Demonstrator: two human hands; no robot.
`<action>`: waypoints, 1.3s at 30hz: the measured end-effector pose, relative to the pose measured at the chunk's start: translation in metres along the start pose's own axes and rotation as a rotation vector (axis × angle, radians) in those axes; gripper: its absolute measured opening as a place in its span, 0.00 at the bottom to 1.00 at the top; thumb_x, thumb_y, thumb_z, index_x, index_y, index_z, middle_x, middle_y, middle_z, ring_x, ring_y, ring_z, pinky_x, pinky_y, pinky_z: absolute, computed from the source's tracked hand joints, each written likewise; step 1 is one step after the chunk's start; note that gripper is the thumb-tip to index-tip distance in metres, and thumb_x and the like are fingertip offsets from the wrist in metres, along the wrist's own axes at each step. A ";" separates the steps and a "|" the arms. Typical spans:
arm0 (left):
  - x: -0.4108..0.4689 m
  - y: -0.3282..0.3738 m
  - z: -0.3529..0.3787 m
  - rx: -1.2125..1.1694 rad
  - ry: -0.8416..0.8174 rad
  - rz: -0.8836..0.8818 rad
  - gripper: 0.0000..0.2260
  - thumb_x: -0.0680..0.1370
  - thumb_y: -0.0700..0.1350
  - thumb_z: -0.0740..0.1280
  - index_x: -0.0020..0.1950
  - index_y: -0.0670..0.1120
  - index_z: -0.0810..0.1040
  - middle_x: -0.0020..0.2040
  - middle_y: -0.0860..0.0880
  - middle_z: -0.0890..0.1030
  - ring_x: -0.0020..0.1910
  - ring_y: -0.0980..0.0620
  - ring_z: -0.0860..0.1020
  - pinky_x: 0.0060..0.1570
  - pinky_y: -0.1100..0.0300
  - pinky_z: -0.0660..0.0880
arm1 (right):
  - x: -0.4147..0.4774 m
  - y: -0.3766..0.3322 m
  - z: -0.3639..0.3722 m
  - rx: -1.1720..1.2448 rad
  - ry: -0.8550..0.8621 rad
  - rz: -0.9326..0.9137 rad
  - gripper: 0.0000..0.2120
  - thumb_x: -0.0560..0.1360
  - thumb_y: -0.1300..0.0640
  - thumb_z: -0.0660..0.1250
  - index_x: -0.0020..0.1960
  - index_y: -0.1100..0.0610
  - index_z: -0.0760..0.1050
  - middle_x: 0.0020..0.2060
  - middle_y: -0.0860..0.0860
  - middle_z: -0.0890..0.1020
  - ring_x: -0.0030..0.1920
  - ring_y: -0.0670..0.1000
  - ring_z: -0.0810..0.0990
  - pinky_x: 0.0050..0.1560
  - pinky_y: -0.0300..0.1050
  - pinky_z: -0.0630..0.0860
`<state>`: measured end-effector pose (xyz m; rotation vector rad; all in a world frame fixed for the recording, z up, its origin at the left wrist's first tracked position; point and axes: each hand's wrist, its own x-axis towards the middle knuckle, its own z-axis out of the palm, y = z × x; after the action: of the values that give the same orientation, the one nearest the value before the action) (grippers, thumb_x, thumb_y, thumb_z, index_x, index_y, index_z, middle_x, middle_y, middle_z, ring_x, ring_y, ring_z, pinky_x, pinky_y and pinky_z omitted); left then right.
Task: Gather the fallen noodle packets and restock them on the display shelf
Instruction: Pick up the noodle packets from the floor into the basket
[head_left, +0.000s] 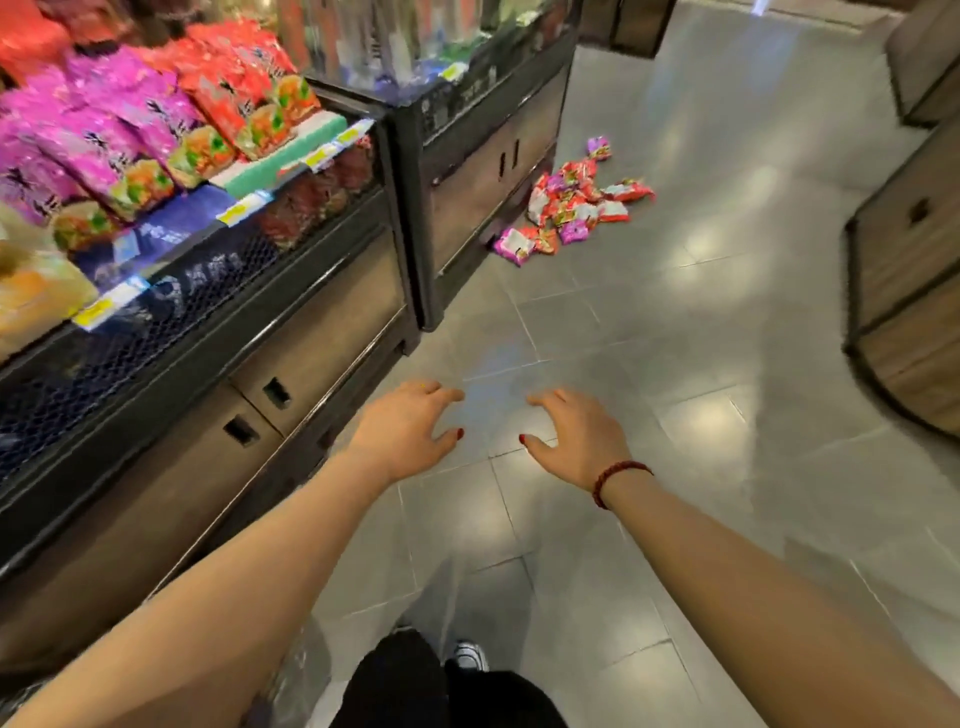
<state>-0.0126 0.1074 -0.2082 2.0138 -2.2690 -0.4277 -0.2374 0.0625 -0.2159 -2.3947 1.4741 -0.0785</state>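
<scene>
A heap of fallen noodle packets (571, 202), red and purple, lies on the grey tiled floor ahead, against the foot of the second dark display unit (483, 150). The display shelf (171, 249) on my left carries rows of purple and red packets (130, 119). My left hand (408, 434) and my right hand (574, 436) are stretched out over the floor, palms down, fingers loosely spread, holding nothing. Both hands are well short of the heap. A red bead bracelet sits on my right wrist.
Wooden cabinets (909, 291) stand along the right side of the aisle. Yellow price tags (244, 205) line the shelf edge. The lower cabinet doors (249, 410) of the display run close beside my left arm. My shoes (467, 657) show at the bottom.
</scene>
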 end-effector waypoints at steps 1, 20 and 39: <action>0.016 0.009 -0.001 0.001 -0.010 0.027 0.22 0.79 0.56 0.63 0.72 0.52 0.68 0.66 0.48 0.74 0.66 0.47 0.71 0.60 0.53 0.73 | 0.001 0.015 -0.003 0.008 0.014 0.027 0.23 0.75 0.45 0.67 0.67 0.52 0.71 0.62 0.49 0.75 0.63 0.54 0.72 0.60 0.45 0.68; 0.437 0.085 -0.009 0.030 -0.139 0.288 0.23 0.79 0.55 0.64 0.73 0.52 0.67 0.69 0.48 0.72 0.68 0.47 0.69 0.60 0.53 0.72 | 0.230 0.276 -0.105 -0.020 0.059 0.366 0.23 0.76 0.44 0.64 0.69 0.51 0.68 0.63 0.48 0.74 0.65 0.51 0.70 0.63 0.46 0.66; 0.870 0.158 -0.072 -0.060 0.020 0.182 0.21 0.76 0.52 0.68 0.68 0.48 0.74 0.62 0.45 0.77 0.63 0.44 0.74 0.58 0.49 0.73 | 0.575 0.556 -0.273 -0.016 0.119 0.231 0.23 0.76 0.45 0.65 0.68 0.52 0.70 0.63 0.52 0.74 0.64 0.54 0.71 0.62 0.48 0.67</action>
<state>-0.2635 -0.7433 -0.2082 1.7563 -2.3698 -0.4515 -0.5074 -0.7383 -0.1969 -2.2481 1.8012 -0.1570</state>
